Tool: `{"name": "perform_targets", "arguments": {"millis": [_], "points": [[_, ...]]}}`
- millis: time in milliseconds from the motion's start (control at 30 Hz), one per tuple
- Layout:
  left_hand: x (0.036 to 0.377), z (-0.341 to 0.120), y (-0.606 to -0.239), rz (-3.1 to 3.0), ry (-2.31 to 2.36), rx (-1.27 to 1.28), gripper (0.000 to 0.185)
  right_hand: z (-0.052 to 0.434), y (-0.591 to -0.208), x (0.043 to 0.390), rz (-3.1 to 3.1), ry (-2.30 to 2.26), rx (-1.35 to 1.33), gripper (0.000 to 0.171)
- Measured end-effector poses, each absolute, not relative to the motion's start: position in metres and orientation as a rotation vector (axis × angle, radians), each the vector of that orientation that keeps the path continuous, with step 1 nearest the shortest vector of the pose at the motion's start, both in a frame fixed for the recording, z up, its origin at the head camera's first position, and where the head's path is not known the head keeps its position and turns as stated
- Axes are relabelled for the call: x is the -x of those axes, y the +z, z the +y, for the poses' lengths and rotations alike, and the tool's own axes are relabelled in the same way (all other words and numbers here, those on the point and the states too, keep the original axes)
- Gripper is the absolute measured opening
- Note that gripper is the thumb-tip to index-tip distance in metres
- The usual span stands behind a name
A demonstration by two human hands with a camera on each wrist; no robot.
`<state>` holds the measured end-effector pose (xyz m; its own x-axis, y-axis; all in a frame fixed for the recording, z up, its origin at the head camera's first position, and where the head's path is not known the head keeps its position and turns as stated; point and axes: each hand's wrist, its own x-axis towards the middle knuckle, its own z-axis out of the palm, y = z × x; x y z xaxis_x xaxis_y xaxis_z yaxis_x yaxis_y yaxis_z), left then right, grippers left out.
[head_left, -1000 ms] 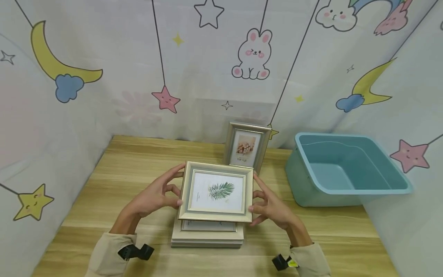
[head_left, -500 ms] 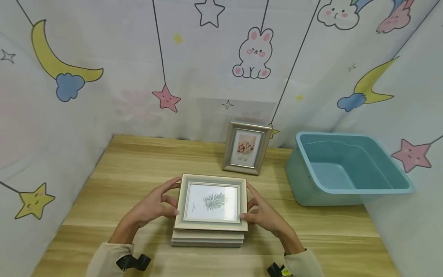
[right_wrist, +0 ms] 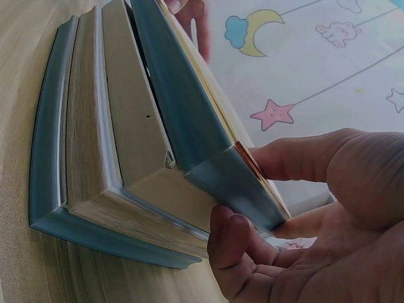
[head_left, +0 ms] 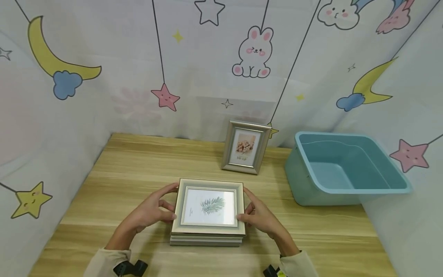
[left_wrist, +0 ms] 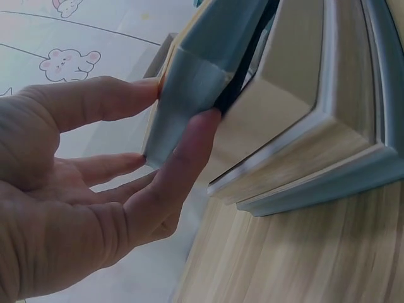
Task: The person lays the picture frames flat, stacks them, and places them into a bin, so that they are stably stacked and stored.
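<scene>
Leaf-print frame (head_left: pixel 209 206) at lower centre of the head view, face up on top of a stack of frames (head_left: pixel 205 240). Wrist views show its near edge tilted up off the frame below. Left hand (head_left: pixel 152 211) pinches its left side, thumb and fingers curled round the edge; right hand (head_left: pixel 258 218) grips the right side likewise. Stack lies on the wooden table (head_left: pixel 121 173). Upright silver frame (head_left: pixel 245 147) behind, centre; blue tub (head_left: pixel 342 169) at right.
</scene>
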<state>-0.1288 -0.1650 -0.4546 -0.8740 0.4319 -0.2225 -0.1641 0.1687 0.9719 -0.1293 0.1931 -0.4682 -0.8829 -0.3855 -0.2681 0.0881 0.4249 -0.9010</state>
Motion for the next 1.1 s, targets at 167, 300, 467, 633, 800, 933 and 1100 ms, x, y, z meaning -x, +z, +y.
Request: {"name": "perform_targets", "arguments": {"millis": [167,300,467,633,800,933,1100], "points": [[0.127,-0.165,-0.455,2.009,1.748,-0.235,0.093,0.191,-0.469,0.131,2.266,-1.42,0.258,0.094],[0.127,-0.165,-0.455,2.011,1.747,-0.223,0.093,0.19,-0.468,0.132,2.278,-1.396,0.262,0.093],[0.128,-0.166,-0.458,2.002,1.755,-0.224,0.092,0.187,-0.467,0.133,2.295,-1.386,0.25,0.093],[0.128,-0.167,-0.46,1.993,1.758,-0.252,0.093,0.188,-0.467,0.133,2.287,-1.381,0.245,0.093],[0.128,-0.169,-0.458,2.035,1.723,-0.22,0.09,0.2,-0.465,0.136,2.261,-1.377,0.247,0.087],[0.136,-0.173,-0.447,2.163,1.658,-0.149,0.081,0.215,-0.456,0.148,2.328,-1.442,0.184,0.076],[0.16,-0.178,-0.429,2.269,1.607,-0.22,0.074,0.233,-0.444,0.177,2.472,-1.575,0.115,0.069]]}}
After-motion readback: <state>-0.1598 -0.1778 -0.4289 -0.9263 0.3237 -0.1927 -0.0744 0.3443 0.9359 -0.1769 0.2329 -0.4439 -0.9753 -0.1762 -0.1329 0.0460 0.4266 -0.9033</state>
